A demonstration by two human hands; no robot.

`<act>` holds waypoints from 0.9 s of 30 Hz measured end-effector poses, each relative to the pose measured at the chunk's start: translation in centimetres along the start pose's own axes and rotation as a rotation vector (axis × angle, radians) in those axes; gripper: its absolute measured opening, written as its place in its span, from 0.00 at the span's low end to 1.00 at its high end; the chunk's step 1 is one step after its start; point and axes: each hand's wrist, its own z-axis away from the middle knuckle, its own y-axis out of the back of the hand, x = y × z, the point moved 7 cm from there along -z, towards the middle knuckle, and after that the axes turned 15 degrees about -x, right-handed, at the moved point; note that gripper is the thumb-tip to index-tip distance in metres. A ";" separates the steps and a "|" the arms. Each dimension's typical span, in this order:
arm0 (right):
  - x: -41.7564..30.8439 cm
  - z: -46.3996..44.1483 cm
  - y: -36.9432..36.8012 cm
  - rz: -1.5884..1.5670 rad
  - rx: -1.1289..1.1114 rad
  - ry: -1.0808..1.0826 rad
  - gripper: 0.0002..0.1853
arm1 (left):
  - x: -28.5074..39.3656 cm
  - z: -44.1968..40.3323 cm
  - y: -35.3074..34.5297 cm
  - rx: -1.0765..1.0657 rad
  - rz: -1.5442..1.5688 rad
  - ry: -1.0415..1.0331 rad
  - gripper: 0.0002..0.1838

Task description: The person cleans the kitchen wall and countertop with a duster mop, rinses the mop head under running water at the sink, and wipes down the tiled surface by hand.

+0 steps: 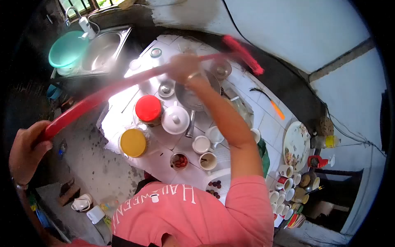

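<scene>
A long red broom [103, 90] runs slantwise across the view above the tiled counter. My left hand [31, 150] is closed round the end of its handle at the far left. Farther up the handle, my right hand [187, 68] grips it too, a little blurred by motion. The red broom head [243, 54], also blurred, is at the back right by the dark lower wall. Below my right arm are a metal pan [195, 99], a white lidded pot [175, 120], a red-lidded jar [148, 108] and a yellow-lidded jar [133, 143].
A sink [103, 51] with a green basin [68, 49] stands at the back left. On the counter lie an orange-handled sickle-shaped tool [276, 109], a cup of red fruit [179, 161] and a floral tray [296, 144]. Several mugs [284, 184] crowd the right side.
</scene>
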 end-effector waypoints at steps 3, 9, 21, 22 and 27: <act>-6.8 -2.3 0.4 -0.024 -0.091 0.122 0.12 | -6.8 4.8 -0.3 0.078 0.003 0.021 0.17; -12.5 -0.3 4.9 -0.096 -0.004 0.208 0.11 | -11.7 10.6 1.5 -0.170 0.123 0.357 0.24; 9.2 1.9 1.6 0.117 -0.026 -0.263 0.10 | 2.9 -10.9 4.4 0.144 -0.262 -0.370 0.08; 8.3 0.7 1.4 0.100 -0.040 -0.271 0.10 | 1.5 -11.4 4.9 0.166 -0.232 -0.369 0.08; -0.7 -8.0 1.4 -0.044 -0.029 -0.284 0.11 | -8.4 -11.7 8.6 0.179 -0.173 -0.380 0.11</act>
